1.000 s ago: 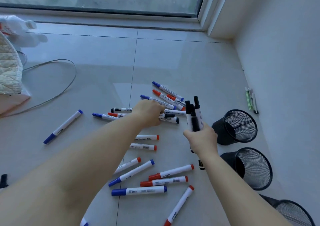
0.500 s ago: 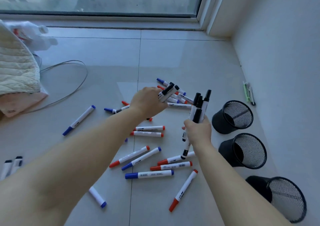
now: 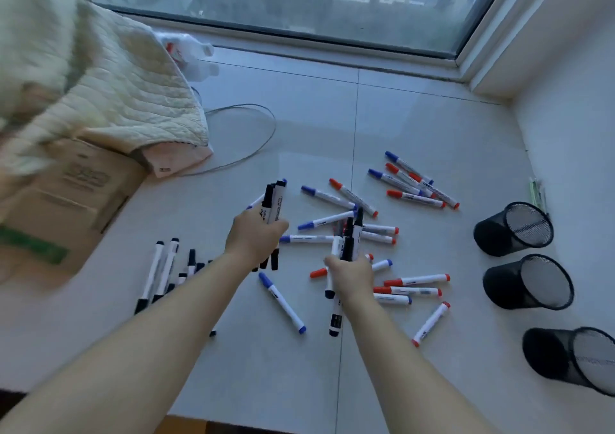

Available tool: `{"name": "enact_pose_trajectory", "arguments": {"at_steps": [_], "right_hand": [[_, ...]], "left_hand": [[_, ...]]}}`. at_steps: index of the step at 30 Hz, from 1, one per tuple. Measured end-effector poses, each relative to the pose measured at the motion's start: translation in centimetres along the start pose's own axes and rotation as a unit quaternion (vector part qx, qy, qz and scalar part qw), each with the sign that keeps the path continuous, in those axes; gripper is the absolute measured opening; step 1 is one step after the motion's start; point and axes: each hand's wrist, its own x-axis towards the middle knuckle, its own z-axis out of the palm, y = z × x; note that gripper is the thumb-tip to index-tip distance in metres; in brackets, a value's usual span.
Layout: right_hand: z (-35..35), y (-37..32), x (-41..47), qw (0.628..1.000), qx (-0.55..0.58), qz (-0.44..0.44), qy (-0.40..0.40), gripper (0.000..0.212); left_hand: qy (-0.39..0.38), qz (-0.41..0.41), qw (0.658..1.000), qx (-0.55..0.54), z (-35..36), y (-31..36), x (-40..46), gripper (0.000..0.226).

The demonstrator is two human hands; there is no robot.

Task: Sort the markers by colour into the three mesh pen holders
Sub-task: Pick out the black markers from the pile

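the left hand has just lifted a bunch of black markers off the floor while the right hand grips another black bundle, so black is nearly gathered, three mesh holders still empty.

A pale tiled floor carries scattered markers, three black mesh holders at right, a cardboard box and a looped cable.
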Motion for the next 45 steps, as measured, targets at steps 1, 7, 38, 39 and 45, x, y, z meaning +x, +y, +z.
{"name": "enact_pose_trajectory", "arguments": {"at_steps": [1, 7, 38, 39, 45], "right_hand": [[1.1, 0.6, -0.7, 1.000, -0.021, -0.005, -0.002, 0.016], [7.6, 3.2, -4.3, 0.996, -0.077, -0.008, -0.035, 0.010], [22.6, 8.1, -7.8, 0.950, -0.298, -0.085, 0.037, 0.037], [22.8, 8.2, -7.8, 0.949, -0.299, -0.091, 0.042, 0.038], [23.4, 8.9, -7.5, 0.920, -0.356, -0.140, 0.081, 0.048]], "left_hand": [[0.000, -0.007, 1.000, -0.007, -1.0, -1.1, -0.2, 0.025], [0.042, -0.041, 0.996, -0.075, -8.1, -8.4, -0.1, 0.010], [0.080, 0.000, 0.997, 0.006, -11.2, -24.9, -1.7, 0.069], [0.081, 0.008, 0.997, 0.013, -11.2, -24.9, -1.7, 0.070], [0.103, 0.037, 0.983, 0.148, -11.6, -25.2, -1.0, 0.068]]}}
